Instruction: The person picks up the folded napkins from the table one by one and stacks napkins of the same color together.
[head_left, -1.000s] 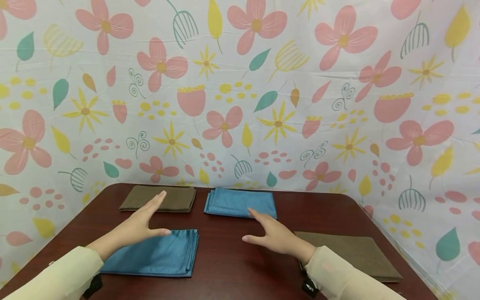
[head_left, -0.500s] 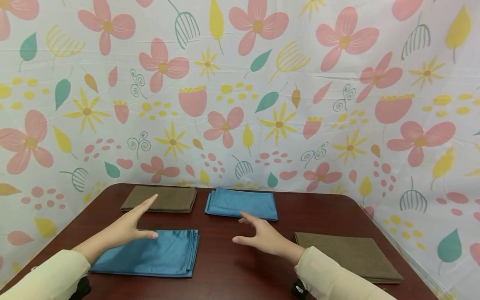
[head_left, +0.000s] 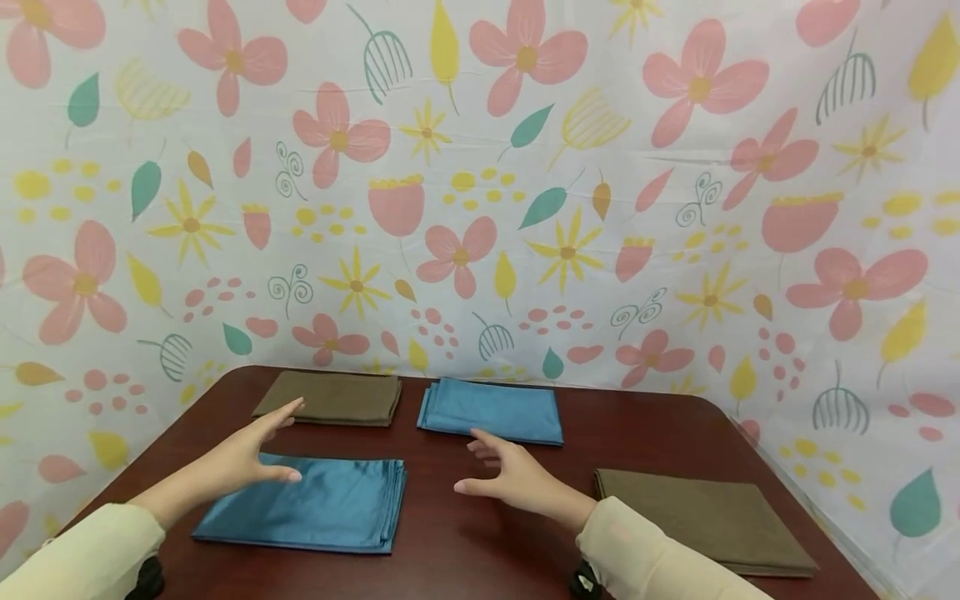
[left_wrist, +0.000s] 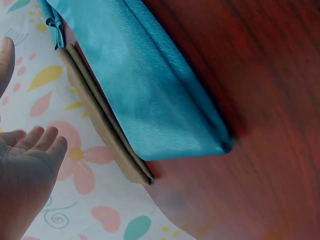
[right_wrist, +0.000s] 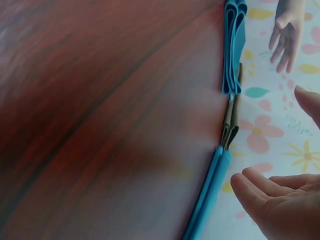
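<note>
My left hand (head_left: pixel 236 458) hovers over the left part of a folded blue cloth (head_left: pixel 322 508) at the front left, fingers extended and thumb apart. It holds nothing. In the left wrist view the same hand (left_wrist: pixel 30 170) shows at the left edge, beside the blue cloth (left_wrist: pixel 135 85). My right hand (head_left: pixel 521 479) is raised above the bare wood between the blue cloth and a folded brown cloth (head_left: pixel 705 521) at the front right. Its fingers are loosely bent, with nothing in them. In the right wrist view, this hand (right_wrist: pixel 280 200) appears at lower right.
Along the back of the dark red wooden table (head_left: pixel 465 575) lie a folded brown cloth (head_left: pixel 330 398) on the left and a folded blue cloth (head_left: pixel 495 410) near the middle. A white flower-patterned curtain (head_left: pixel 465 192) stands right behind the table.
Both hands have drifted left, the left one also slightly back toward me. The head view has shifted a little to the left. All the cloths lie where they were on the table.
</note>
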